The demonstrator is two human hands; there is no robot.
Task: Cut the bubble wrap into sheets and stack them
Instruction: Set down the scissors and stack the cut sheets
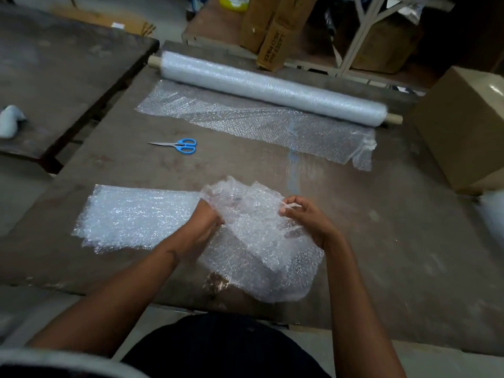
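Worn table (381,241), both arms outstretched, left hand (204,219) and right hand (302,214) apparently in pinching grip on crumpled bubble-wrap sheet (259,241).

Worn brown table (381,241) — cardboard boxes (272,31) and white shelf frame (362,31) beyond, grey floor (16,192).

Dark printed lettering on tall brown carton (275,43) behind table: present, inverted, blurred, not legible. No other text readable.
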